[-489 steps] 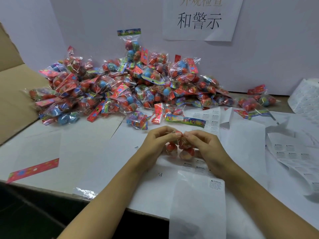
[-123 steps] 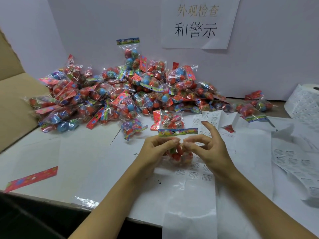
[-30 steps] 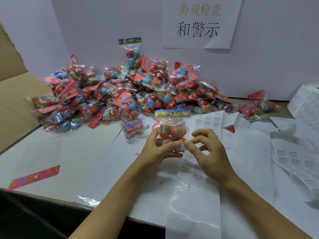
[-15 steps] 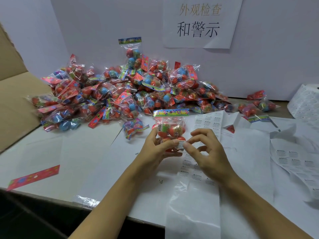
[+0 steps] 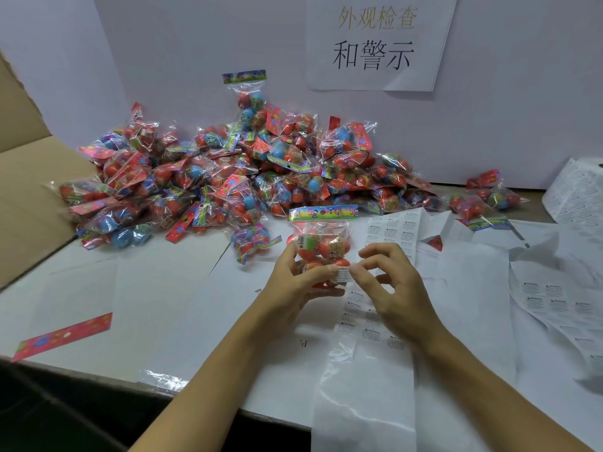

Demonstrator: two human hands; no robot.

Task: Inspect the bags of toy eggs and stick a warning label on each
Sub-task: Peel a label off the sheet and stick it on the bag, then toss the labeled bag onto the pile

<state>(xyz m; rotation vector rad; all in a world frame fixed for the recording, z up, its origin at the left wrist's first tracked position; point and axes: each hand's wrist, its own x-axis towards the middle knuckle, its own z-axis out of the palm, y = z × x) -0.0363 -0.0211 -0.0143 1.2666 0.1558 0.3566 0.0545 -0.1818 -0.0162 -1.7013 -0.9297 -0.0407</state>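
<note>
My left hand (image 5: pixel 295 282) grips a clear bag of red toy eggs (image 5: pixel 321 244) upright above the table, its colourful header card on top. A small white warning label (image 5: pixel 341 275) lies on the bag's lower right, under my left thumb. My right hand (image 5: pixel 390 285) presses its thumb tip against the label's right edge, fingers curled above. A strip of warning labels (image 5: pixel 365 318) lies on the table just below my hands. A big pile of bagged eggs (image 5: pixel 228 177) fills the back of the table.
More label sheets (image 5: pixel 554 298) are spread at the right, and a label roll (image 5: pixel 577 190) stands at the far right. Two bags (image 5: pixel 479 200) lie apart at the back right. A cardboard flap (image 5: pixel 23 197) rises at the left. A loose red header card (image 5: pixel 62 336) lies front left.
The bag stays upright in my left hand. My right hand has kept pressing at the label on the bag's lower right, shifting only slightly.
</note>
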